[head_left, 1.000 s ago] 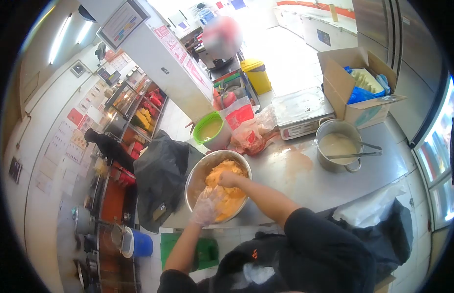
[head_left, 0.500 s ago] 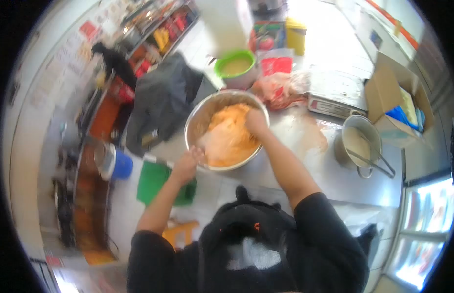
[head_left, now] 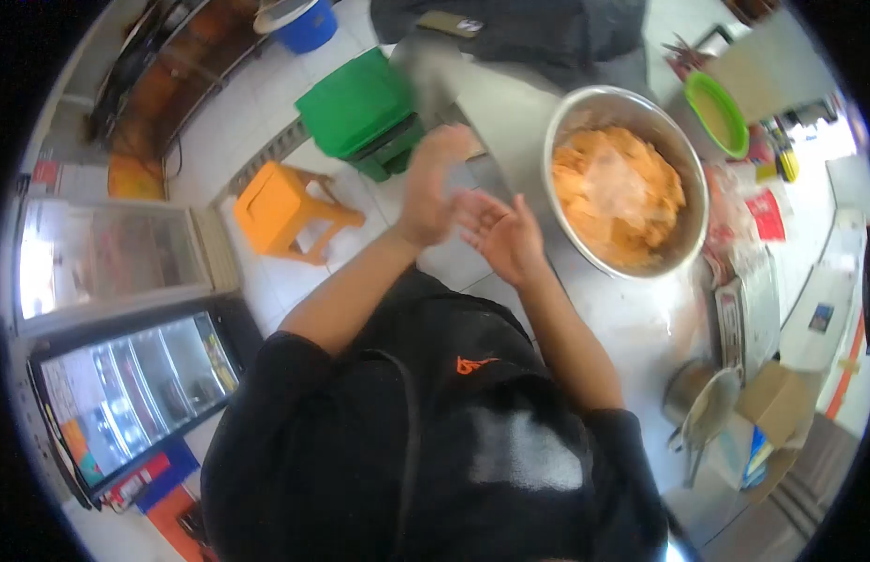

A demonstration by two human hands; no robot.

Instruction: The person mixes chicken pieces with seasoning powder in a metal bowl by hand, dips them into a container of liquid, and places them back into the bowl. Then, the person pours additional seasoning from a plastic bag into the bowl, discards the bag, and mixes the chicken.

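Note:
My left hand (head_left: 433,187) is held up in front of my apron, its fingers stretched out and a little blurred. Just to its right, my right hand (head_left: 503,239) has its palm turned up and fingers apart. Neither hand holds anything; the two are close together, and whether they touch is unclear. A large metal bowl (head_left: 550,192) stands on the table to the right of both hands. In it lies an orange, pasty mass (head_left: 632,220) with a whitish patch on top.
A green stool (head_left: 355,103) and a yellow stool (head_left: 276,211) stand on the floor at left. Along the table are a green-rimmed bowl (head_left: 718,114), a scale (head_left: 749,314), a pot (head_left: 688,391) and a cardboard box (head_left: 777,403). A dark cloth (head_left: 557,42) lies behind the bowl.
Both hands have left the bowl, the right one from inside it and the left from its rim, and have come together at its left. My view has turned left and down.

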